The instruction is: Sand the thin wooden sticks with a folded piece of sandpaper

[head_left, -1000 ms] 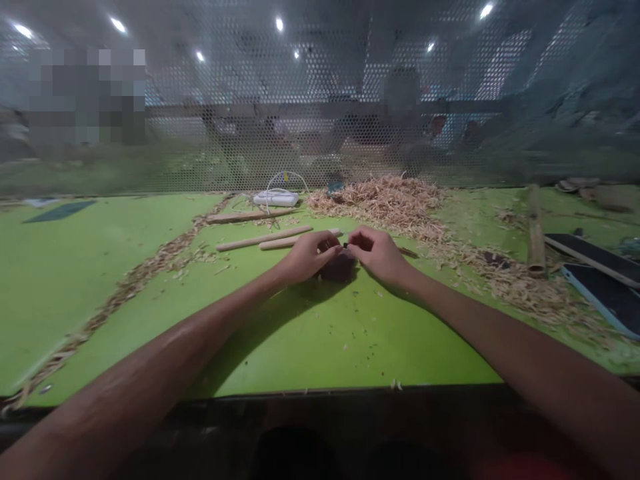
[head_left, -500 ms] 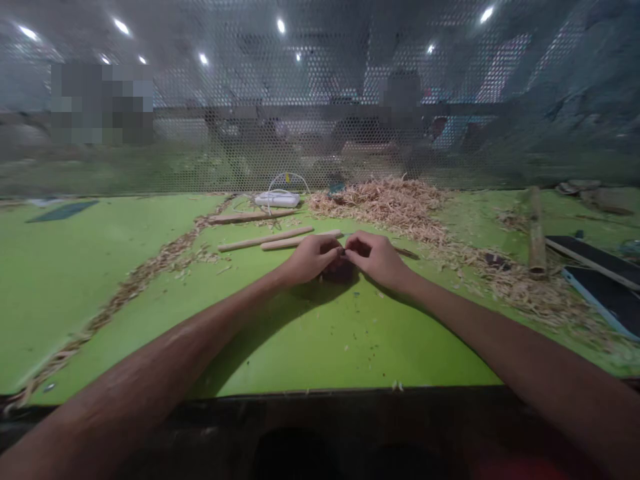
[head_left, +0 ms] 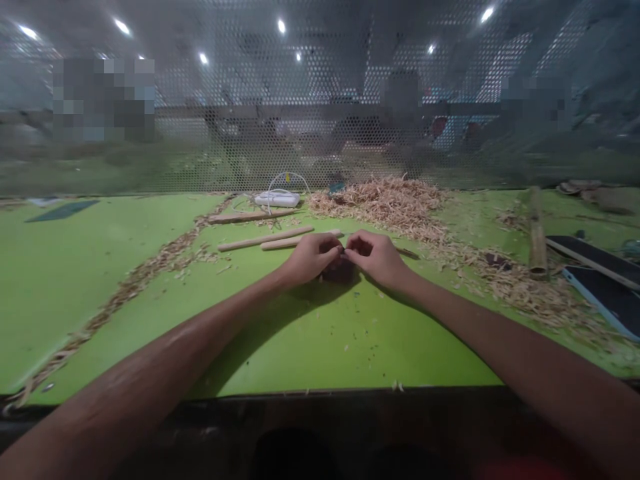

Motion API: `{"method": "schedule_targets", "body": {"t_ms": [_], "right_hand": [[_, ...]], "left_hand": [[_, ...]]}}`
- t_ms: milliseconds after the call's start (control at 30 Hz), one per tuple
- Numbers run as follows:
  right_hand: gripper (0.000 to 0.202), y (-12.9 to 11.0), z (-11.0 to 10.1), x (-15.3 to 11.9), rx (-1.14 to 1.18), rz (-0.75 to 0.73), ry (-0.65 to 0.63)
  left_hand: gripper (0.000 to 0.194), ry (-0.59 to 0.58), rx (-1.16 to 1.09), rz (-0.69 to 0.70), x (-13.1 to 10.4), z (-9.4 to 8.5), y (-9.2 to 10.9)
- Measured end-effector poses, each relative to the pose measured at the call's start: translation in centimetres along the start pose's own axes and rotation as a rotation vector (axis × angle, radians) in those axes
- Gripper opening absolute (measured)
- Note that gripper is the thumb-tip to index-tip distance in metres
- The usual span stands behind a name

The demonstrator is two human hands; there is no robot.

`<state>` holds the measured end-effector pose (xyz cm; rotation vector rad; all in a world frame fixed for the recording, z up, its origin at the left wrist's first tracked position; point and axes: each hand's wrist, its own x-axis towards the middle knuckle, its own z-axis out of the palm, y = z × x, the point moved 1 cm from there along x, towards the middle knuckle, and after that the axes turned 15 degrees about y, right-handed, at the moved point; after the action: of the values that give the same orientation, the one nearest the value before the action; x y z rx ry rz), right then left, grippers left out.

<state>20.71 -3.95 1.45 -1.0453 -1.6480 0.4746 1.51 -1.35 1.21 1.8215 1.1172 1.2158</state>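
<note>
My left hand (head_left: 311, 258) and my right hand (head_left: 376, 257) meet over the middle of the green tabletop (head_left: 320, 347), thumbs and fingers pinched together. Between the fingertips sits a small dark piece (head_left: 343, 251), too small to name. Below it, a dark reddish-brown patch (head_left: 340, 271) shows under the hands; I cannot tell whether it is an object or partly shadow. Just behind my left hand lie two pale wooden sticks, the nearer stick (head_left: 280, 245) partly covered by the hand and the farther stick (head_left: 265, 239). A thin brown-ended tool (head_left: 407, 253) pokes out behind my right hand.
A heap of wood shavings (head_left: 385, 203) spreads toward the right. A white power strip (head_left: 277, 199) with a cord stands at the back, near a flat wooden strip (head_left: 245, 217). At right are a bamboo tube (head_left: 537, 240) and a blue-edged phone (head_left: 605, 300). Perforated mesh (head_left: 320, 147) borders the back.
Both hands stay in nearly the same place, still pinched together. Only tiny finger shifts show around the small dark piece.
</note>
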Motion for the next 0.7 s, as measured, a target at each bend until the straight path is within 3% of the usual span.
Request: {"method": "schedule_targets", "body": {"t_ms": [467,700], "right_hand": [[0.012,-0.32,0.06,-0.18,0.082,0.133,-0.039],[0.010,-0.52,0.30,-0.24,0.087,0.097,-0.041]], "left_hand": [[0.016,0.001,0.072,0.114,-0.26,-0.17,0.44],[0.013,-0.017,0.015,0.089,-0.33,-0.19,0.82]]}}
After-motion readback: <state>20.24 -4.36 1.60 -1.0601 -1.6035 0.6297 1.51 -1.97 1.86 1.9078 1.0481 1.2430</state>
